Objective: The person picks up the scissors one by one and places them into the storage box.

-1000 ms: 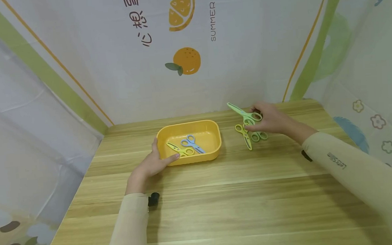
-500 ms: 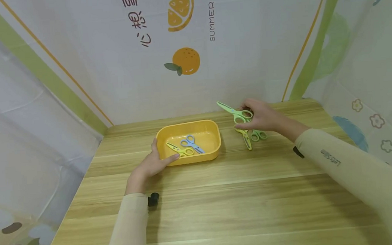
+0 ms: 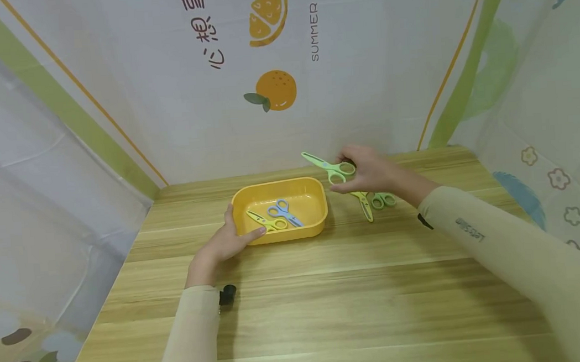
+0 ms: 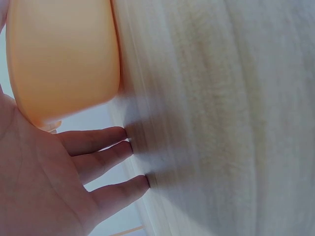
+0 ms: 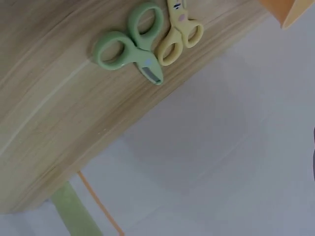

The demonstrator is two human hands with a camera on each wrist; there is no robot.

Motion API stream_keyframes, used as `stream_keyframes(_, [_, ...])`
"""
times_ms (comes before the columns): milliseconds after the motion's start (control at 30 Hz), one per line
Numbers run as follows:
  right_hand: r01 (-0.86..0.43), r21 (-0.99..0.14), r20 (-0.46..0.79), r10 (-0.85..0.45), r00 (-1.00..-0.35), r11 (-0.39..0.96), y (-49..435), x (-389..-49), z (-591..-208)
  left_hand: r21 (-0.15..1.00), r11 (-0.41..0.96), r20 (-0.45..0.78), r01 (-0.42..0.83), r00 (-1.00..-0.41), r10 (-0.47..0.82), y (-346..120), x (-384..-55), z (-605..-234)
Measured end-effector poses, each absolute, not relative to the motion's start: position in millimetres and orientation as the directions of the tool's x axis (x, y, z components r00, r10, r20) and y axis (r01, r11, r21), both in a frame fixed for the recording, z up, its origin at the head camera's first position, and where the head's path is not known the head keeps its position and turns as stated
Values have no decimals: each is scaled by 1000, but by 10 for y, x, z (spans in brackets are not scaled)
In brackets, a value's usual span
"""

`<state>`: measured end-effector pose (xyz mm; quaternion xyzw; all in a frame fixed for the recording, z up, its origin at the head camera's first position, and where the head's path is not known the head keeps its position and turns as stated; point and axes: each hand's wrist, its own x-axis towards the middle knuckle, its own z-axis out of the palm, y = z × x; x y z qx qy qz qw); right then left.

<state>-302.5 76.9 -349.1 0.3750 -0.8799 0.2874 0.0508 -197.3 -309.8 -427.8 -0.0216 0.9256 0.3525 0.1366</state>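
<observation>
A pair of light green scissors (image 3: 326, 166), blades pointing left, is pinched by its finger loops in my right hand (image 3: 371, 169), above the table just right of a yellow box (image 3: 318, 230). My left hand (image 3: 224, 240) holds the box at its near left corner, thumb over the rim; in the left wrist view its other fingers (image 4: 101, 160) reach down to the tabletop. Inside the box lie yellow scissors (image 3: 267, 223) and blue scissors (image 3: 292, 220). Below my right hand, yellow scissors (image 3: 366, 207) and green scissors (image 5: 147, 59) rest on the table, partly hidden in the head view.
The wooden table (image 3: 327, 306) ends at a white printed curtain (image 3: 364, 88) behind the box. More curtain hangs along the left and right sides. A small black device (image 3: 227, 294) sits at my left wrist.
My right hand has carried the light green scissors leftward from the pile toward the box, now overlapping the top of the yellow scissors on the table. The left hand and box stay put.
</observation>
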Motion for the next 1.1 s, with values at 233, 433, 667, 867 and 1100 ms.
stream_keyframes(233, [-709,-445,295,-658,-693,547,614,-3033,-3488,651,747,-267,-135,-962,58,-3106,-1977,-4282])
stream_keyframes(433, [-729,-439,303,-677,-671,526,472,-3028,-3480,659,739,-265,-138,-963,57,-3106,-1978,-4288])
stream_keyframes(667, [-732,-441,284,-693,-662,519,300,-3072,-3506,656,742,-270,-141,-961,56,-3102,-1972,-4282])
stream_keyframes(867, [-744,-433,236,-732,-639,509,184,-3122,-3648,664,734,-271,-145,-961,55,-3100,-1976,-4275])
stream_keyframes(1100, [-714,-429,135,-743,-656,553,131,-3092,-3909,662,736,-272,-140,-960,62,-3103,-1980,-4273])
